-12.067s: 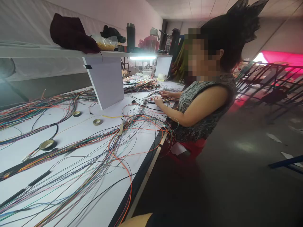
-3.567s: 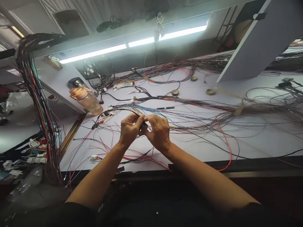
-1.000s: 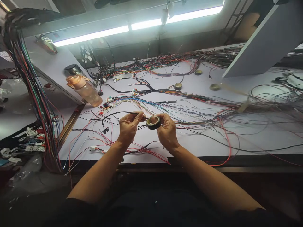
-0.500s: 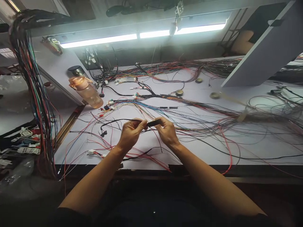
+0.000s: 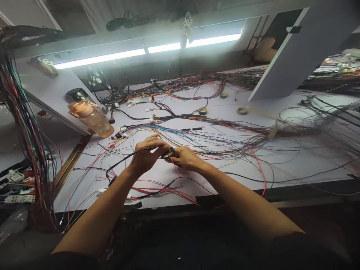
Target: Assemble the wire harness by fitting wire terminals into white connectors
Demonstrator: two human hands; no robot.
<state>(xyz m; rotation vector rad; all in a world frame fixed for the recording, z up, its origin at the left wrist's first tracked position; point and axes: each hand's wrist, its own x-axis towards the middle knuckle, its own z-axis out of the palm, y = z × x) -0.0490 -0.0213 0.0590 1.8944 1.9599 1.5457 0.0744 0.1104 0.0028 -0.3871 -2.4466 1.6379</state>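
While the left hand (image 5: 146, 152) pinches the cable (image 5: 121, 159) with thumb and fingers nearly closed, the right hand (image 5: 185, 157) grips a tape roll (image 5: 171, 150) in bent fingers, just right of the left fingertips. Both at centre of frame, over the surface (image 5: 236, 165). From the pinch, cable bends left and down toward the left forearm.

Step in hand, as judged: taping the cable at the pinch. Next move seems to call for a firm left hold, tape kept taut, and the roll kept off the red wire (image 5: 177, 170) hanging just below.

Containers: bottle (image 5: 97, 122), left of frame, translucent, cap on; contents uncertain. Plastic bag (image 5: 14, 225), lower left, blurred; cannot tell what it holds. Connectors (image 5: 19, 198) heaped just above it, tray or not unclear. Three spare rolls (image 5: 203, 113) lie apart, upper centre to right
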